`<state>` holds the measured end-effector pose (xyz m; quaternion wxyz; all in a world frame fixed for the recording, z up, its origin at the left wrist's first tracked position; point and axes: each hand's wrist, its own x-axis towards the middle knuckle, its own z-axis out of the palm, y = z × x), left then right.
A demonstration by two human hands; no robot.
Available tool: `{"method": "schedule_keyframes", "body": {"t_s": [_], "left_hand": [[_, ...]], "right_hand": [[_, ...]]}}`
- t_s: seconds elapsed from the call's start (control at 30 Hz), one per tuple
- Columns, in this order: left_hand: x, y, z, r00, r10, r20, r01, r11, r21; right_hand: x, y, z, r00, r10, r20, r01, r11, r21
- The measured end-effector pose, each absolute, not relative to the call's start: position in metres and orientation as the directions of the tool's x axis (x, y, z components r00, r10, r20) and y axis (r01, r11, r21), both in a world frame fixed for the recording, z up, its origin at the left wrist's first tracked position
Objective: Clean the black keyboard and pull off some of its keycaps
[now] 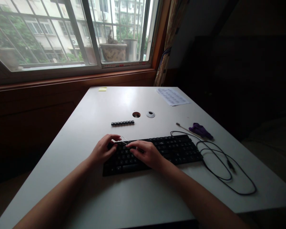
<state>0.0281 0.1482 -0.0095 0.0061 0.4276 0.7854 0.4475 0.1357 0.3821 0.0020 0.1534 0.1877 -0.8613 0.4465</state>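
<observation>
A black keyboard [178, 148] lies slightly askew on the white table, its left half under my hands. Between my fingertips runs a thin, pale wire tool, which looks like a wire keycap puller [124, 139]. My left hand [104, 148] is curled at the keyboard's upper left corner, with its fingertips at the puller's far end and its thumb low over the keys. My right hand [145, 152] reaches over the keys from the right, its fingers closed on the puller's near end. Behind the keyboard stands a row of several black keycaps [122, 123].
A black cable [228, 181] loops across the table's right side. Near it lie a purple cloth [200, 129] and a thin brush [183, 128]. Farther back are a round cable hole [136, 114], its grey cover [150, 114], a printed sheet [173, 96] and yellow sticky notes [102, 89].
</observation>
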Motion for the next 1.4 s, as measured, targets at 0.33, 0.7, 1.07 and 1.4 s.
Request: {"method": "schedule_keyframes", "body": {"t_s": [0.33,0.7,1.07,1.4], "left_hand": [[0.022,0.154,-0.014,-0.512,0.752,0.416,0.792,0.226,0.567],[0.017,0.151,-0.025,-0.532,0.766,0.361,0.774,0.266,0.575],[0.019,0.152,-0.010,-0.677,0.689,0.258,0.568,0.268,0.778],[0.017,0.150,-0.007,-0.836,0.543,0.081,0.226,0.205,0.952]], "right_hand": [[0.133,0.385,0.004,-0.916,0.053,0.398,-0.329,0.470,-0.819],[0.133,0.384,0.006,-0.917,0.035,0.397,-0.336,0.466,-0.818],[0.130,0.385,-0.002,-0.909,0.004,0.416,-0.347,0.544,-0.764],[0.131,0.385,-0.004,-0.913,-0.049,0.406,-0.366,0.539,-0.758]]}}
